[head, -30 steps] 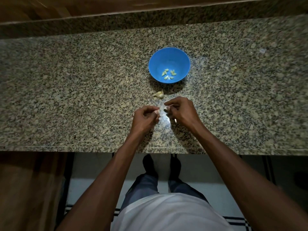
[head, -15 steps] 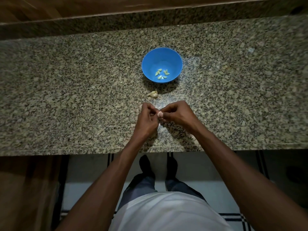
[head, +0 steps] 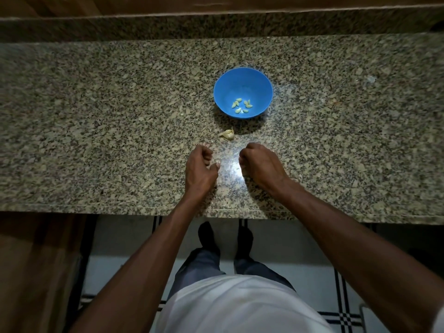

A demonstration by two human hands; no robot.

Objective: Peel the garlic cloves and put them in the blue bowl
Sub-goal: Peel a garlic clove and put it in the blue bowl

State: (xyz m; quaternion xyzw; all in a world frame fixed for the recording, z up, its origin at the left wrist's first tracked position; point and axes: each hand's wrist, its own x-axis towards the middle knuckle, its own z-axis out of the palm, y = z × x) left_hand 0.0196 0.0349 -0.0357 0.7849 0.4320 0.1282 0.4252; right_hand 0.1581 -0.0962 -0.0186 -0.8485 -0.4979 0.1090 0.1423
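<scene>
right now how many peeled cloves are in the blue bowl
6, as far as the view shows, lying in a loose cluster of peeled cloves on the bottom of the blue bowl: two left, two right, two nearest the person. They are small, so one may hide another.

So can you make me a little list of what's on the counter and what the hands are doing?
bowl: blue bowl on the granite counter
in bowl: several peeled cloves
beside bowl: garlic piece, nearer the person
left hand: fingers curled, contents unclear
right hand: fingers curled, contents hidden
hands: apart, over the counter
</scene>
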